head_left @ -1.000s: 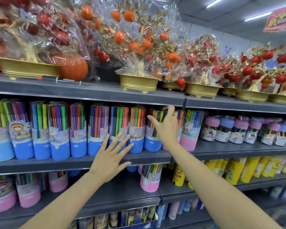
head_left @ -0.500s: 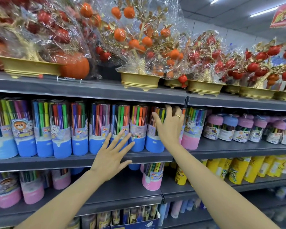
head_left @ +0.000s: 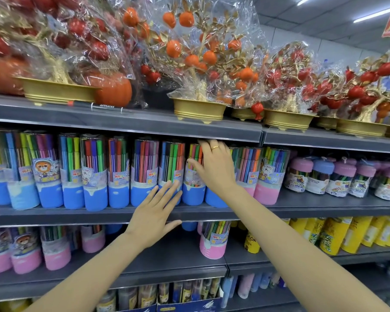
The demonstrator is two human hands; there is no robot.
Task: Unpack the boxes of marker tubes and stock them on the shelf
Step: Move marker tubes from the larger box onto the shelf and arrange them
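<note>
Middle shelf [head_left: 54, 216] carries a near-full row of blue-based marker tubes [head_left: 119, 176], upright, side by side; one pink-based tube [head_left: 267, 179] at the row's right end. Right hand [head_left: 216, 167] lies against a tube in that row, just under the shelf above; grip wide, fingers straight, thumb out to the left, apparently pushing or squaring rather than clasping. The tube under the palm is mostly hidden. Left hand [head_left: 154, 216] hovers at the shelf edge, fingers spread, holding nothing, fingertips near the blue bases. Lower shelf [head_left: 167, 255] holds pink tubes [head_left: 54, 251] at left and a lone one [head_left: 213, 239] mid-shelf, with bare space between. No boxes in view. Judgement: middle row nearly stocked, being straightened; lower shelf likely still to fill.
</note>
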